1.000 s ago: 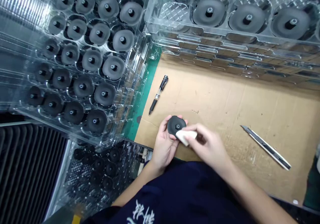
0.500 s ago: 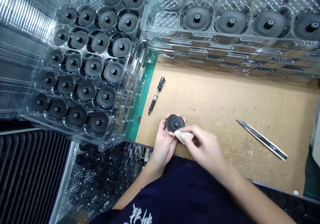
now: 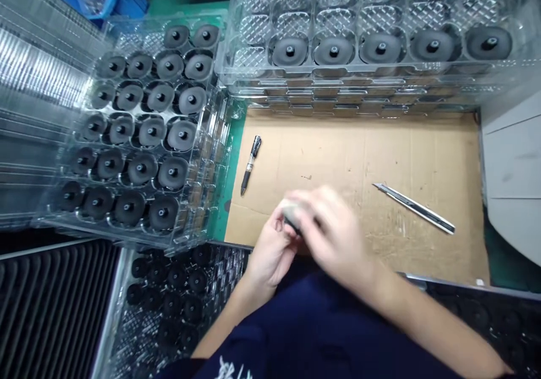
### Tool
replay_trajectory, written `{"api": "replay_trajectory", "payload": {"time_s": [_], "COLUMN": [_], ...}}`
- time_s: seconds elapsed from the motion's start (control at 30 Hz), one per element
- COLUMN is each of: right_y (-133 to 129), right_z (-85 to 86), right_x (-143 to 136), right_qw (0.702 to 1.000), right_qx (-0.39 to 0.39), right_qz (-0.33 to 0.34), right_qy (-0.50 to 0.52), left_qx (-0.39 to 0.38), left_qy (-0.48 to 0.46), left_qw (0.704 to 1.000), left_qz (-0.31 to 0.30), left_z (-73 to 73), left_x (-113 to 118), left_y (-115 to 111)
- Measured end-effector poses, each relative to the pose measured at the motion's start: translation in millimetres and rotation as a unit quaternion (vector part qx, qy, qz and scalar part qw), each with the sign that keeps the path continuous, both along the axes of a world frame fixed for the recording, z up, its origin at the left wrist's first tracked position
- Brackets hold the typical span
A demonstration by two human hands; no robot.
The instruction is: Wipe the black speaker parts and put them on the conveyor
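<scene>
Left hand [image 3: 270, 249]: fingers curled around a small dark disc [image 3: 291, 221], held above the near edge of the cardboard sheet [image 3: 355, 153]. Right hand [image 3: 333, 232]: blurred, lying over the disc and covering most of it; grip cannot be told. Black pen [image 3: 250, 157] lies on the cardboard to the left of the hands, a utility knife [image 3: 414, 208] to the right. Clear tray [image 3: 211, 142] at left holds rows of similar discs.

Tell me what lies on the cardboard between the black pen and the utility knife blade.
Head view: between the black pen and silver knife blade, only bare brown cardboard sheet.
</scene>
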State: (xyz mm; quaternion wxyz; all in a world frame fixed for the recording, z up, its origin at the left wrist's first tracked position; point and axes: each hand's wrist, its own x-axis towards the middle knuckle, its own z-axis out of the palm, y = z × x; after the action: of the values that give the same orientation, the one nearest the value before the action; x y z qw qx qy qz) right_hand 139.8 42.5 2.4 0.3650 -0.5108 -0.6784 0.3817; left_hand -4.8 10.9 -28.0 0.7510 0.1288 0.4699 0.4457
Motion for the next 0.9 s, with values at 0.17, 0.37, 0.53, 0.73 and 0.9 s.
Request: {"api": "replay_trajectory", "payload": {"time_s": [0.17,0.37,0.53,0.73,0.9], "right_y": [-14.6,-27.4,-22.3,-37.6,-33.1], "right_z": [24.4,27.0,33.9,43.2,54.6], "right_x": [-1.5,3.8,6.4,28.2,42.1], "right_qw": [0.996,0.995,0.994,0.989,0.981], "right_qx": [-0.014,0.078,0.091,0.095,0.129], "right_qz": [0.082,0.056,0.042,0.113,0.033], "right_qy": [-0.04,-0.015,-0.039,-0.016,-0.138], "left_qx": [0.003,0.009,0.048,0.051,-0.008], "left_qy": [-0.008,-0.033,-0.027,-0.046,-0.057], "left_qw": [1.0,0.999,0.998,0.997,0.996], "left_qz": [0.009,-0.006,-0.009,-0.046,-0.074], "left_z": [17.4,30.5,34.5,50.1,55.1], "left_x": [8.1,11.0,15.7,13.9,24.6], "left_y": [-5.8,-7.6,-7.9,-5.9,-11.5]}}
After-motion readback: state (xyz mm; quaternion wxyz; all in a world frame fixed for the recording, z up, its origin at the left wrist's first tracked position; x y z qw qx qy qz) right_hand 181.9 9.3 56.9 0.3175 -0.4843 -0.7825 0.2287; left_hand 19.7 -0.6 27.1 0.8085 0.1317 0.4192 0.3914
